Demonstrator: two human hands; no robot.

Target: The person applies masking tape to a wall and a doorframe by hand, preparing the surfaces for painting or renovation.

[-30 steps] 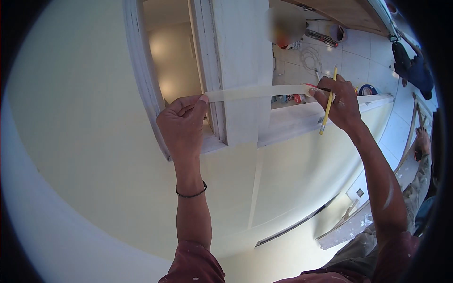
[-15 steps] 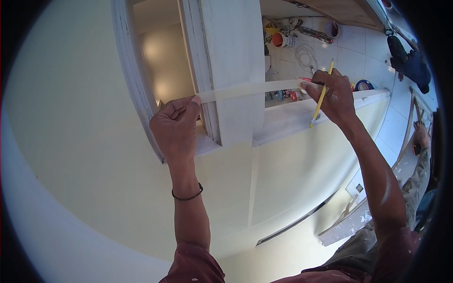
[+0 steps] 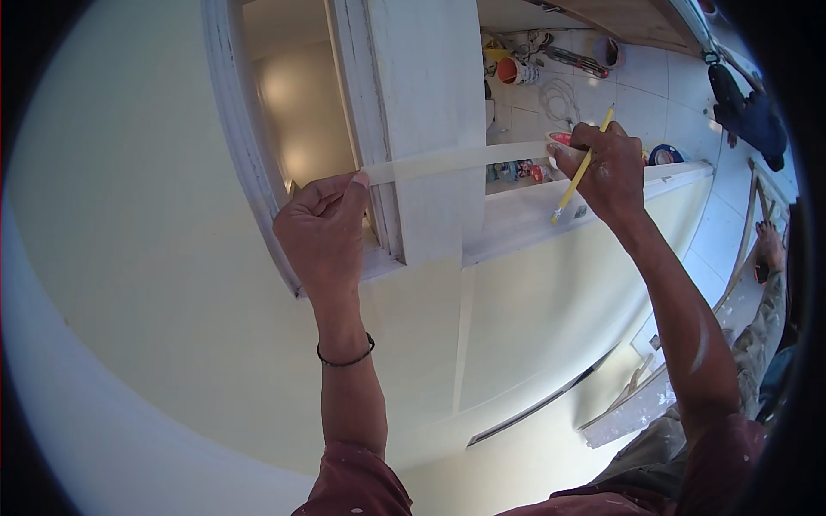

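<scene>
A pale strip of masking tape (image 3: pixel 452 161) stretches between my two hands, across the front of a white post (image 3: pixel 422 77). My left hand (image 3: pixel 323 228) is closed, its thumb and fingertips pinching the strip's left end beside the window frame. My right hand (image 3: pixel 609 172) is closed round the roll of masking tape (image 3: pixel 559 138), whose red inner face partly shows; the fingers hide the rest. A yellow pencil (image 3: pixel 571 191) is also held in that hand, slanting down to the left with its eraser end low.
A white window frame (image 3: pixel 225 95) borders the cream wall (image 3: pixel 138 232). Below are a bucket with an orange inside (image 3: pixel 508 71), a coiled cable (image 3: pixel 559 101) and a blue tape roll (image 3: pixel 664 155). At right are a dark-clothed person (image 3: pixel 757 125) and a wooden ladder (image 3: pixel 742 232).
The pencil's lower end has swung left in my right hand. More of the tape roll's red face shows. The strip stays stretched, and my left hand has barely moved.
</scene>
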